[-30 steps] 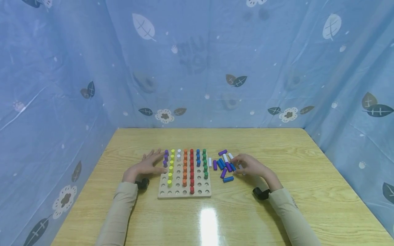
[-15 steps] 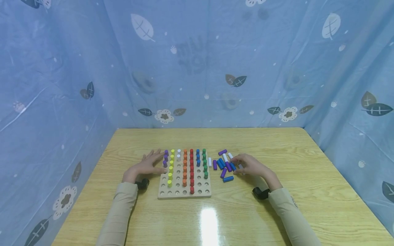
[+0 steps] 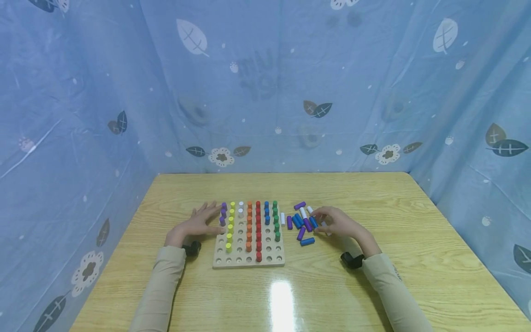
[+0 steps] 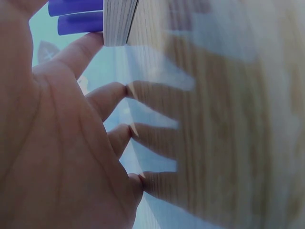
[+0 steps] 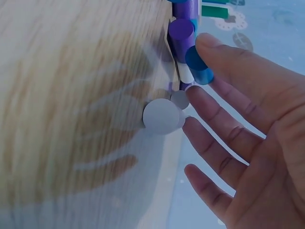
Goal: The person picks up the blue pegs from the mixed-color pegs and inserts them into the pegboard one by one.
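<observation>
My right hand (image 3: 338, 223) reaches into the loose pegs right of the board. Its thumb and index finger pinch a blue peg (image 5: 200, 67); the index fingertip is hidden behind it in the right wrist view. The other fingers are bent near two white pegs (image 5: 162, 116). My left hand (image 3: 197, 224) is spread at the left side of the wooden pegboard (image 3: 232, 264), its thumb over the edge and its fingertips on the table in the left wrist view. Purple pegs (image 4: 81, 23) stand beside that hand. Upright pegs fill parts of the coloured columns.
Several loose purple, blue and white pegs lie right of the board, among them a purple peg (image 3: 300, 205) at the back and a blue peg (image 3: 307, 241) at the front. A patterned blue curtain (image 3: 257, 92) surrounds the wooden table (image 3: 232, 299).
The blue peg at my right fingertips has shifted very slightly away from me. The right fingers have moved a little with it; the left hand and the board stay as they were.
</observation>
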`<action>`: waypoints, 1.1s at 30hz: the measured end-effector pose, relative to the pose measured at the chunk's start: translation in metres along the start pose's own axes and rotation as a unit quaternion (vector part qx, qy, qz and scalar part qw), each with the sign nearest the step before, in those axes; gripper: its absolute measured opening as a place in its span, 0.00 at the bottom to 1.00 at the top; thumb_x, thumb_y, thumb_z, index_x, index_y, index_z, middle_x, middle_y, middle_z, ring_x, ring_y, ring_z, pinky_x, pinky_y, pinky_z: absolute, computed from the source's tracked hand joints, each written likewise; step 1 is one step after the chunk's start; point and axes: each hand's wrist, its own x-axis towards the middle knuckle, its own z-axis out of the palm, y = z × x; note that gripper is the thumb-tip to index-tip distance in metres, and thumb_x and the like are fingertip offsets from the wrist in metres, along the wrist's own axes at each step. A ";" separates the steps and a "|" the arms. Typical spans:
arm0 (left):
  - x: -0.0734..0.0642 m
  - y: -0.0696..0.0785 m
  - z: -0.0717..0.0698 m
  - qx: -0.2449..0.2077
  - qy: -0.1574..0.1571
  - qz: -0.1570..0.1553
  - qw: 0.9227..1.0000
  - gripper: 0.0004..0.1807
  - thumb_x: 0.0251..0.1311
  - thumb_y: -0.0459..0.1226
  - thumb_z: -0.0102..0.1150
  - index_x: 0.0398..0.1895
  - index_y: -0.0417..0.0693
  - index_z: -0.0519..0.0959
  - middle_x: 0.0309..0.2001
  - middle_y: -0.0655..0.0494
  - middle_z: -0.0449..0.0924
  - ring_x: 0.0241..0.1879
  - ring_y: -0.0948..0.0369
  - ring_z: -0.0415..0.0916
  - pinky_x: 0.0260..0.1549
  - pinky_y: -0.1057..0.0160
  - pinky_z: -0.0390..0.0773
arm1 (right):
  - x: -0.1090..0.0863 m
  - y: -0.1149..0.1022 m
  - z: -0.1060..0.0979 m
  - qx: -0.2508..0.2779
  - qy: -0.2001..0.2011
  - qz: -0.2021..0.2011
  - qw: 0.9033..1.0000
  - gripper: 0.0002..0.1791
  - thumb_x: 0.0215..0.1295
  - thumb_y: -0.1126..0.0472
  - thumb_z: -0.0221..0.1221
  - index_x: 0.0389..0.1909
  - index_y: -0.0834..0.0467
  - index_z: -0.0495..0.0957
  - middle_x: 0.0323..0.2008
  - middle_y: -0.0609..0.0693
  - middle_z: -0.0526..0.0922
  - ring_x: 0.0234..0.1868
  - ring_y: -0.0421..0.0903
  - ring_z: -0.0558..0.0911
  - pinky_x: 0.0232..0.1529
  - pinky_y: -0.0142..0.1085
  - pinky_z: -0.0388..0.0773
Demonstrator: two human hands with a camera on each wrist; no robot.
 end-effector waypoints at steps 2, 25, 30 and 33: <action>0.000 0.000 0.000 0.002 0.000 0.001 1.000 0.50 0.51 0.58 0.61 0.72 0.48 0.50 0.73 0.39 0.36 0.70 0.39 0.25 0.63 0.35 0.22 | 0.000 0.000 -0.001 0.003 0.004 -0.004 1.000 0.23 0.55 0.59 0.66 0.52 0.59 0.75 0.40 0.48 0.80 0.41 0.46 0.78 0.43 0.42 0.77; 0.001 -0.002 0.003 -0.003 0.001 -0.008 1.000 0.51 0.49 0.60 0.61 0.73 0.52 0.50 0.73 0.41 0.37 0.71 0.41 0.25 0.63 0.36 0.23 | 0.011 -0.013 -0.003 0.043 0.063 -0.041 0.996 0.25 0.57 0.60 0.64 0.56 0.60 0.72 0.39 0.49 0.80 0.42 0.48 0.80 0.46 0.45 0.77; 0.001 -0.001 0.002 0.000 0.002 -0.012 1.000 0.51 0.49 0.59 0.61 0.73 0.51 0.50 0.73 0.41 0.37 0.71 0.41 0.26 0.64 0.36 0.23 | 0.016 -0.015 -0.001 0.057 0.073 -0.046 0.995 0.25 0.56 0.60 0.65 0.55 0.60 0.73 0.40 0.49 0.81 0.43 0.48 0.81 0.48 0.48 0.77; 0.000 0.000 0.002 0.001 0.002 -0.010 1.000 0.51 0.50 0.59 0.61 0.73 0.51 0.50 0.73 0.41 0.37 0.71 0.41 0.26 0.63 0.36 0.23 | 0.019 -0.016 0.001 0.066 0.077 -0.042 0.994 0.25 0.56 0.61 0.65 0.55 0.61 0.73 0.41 0.51 0.81 0.43 0.49 0.81 0.48 0.49 0.77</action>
